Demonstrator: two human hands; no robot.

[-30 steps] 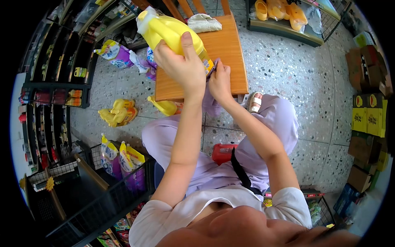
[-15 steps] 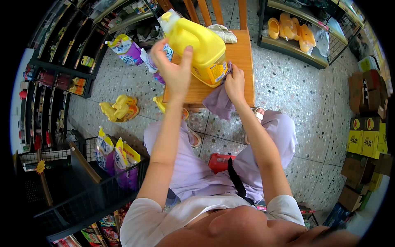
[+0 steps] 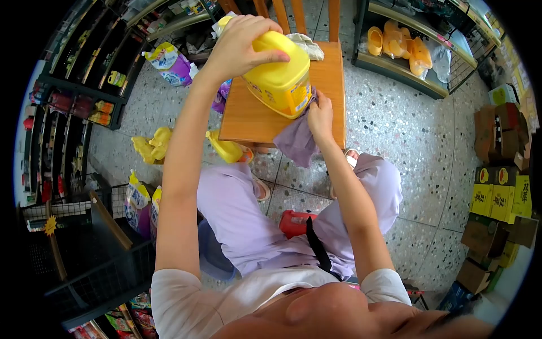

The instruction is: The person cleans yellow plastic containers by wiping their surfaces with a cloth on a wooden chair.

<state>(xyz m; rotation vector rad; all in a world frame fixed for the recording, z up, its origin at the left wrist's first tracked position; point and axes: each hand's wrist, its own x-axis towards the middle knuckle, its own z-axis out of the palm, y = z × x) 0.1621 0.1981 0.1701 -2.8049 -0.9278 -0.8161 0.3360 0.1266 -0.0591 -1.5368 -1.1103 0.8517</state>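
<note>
Jug (image 3: 274,85) in bright yellow, boxy, with an orange printed label (image 3: 299,96).

At upper centre, a jug (image 3: 282,73) is on the chair seat (image 3: 328,73), a cloth (image 3: 296,138) at its lower right. A bottle (image 3: 226,149) is on the floor (image 3: 418,181) left of the seat; slippers (image 3: 392,42) occupy the upper-right shelf (image 3: 398,74), cartons (image 3: 499,195) the right edge.

A head-worn camera looks forward and down — close above the lap (image 3: 271,243), facing a wooden chair (image 3: 328,96).
</note>
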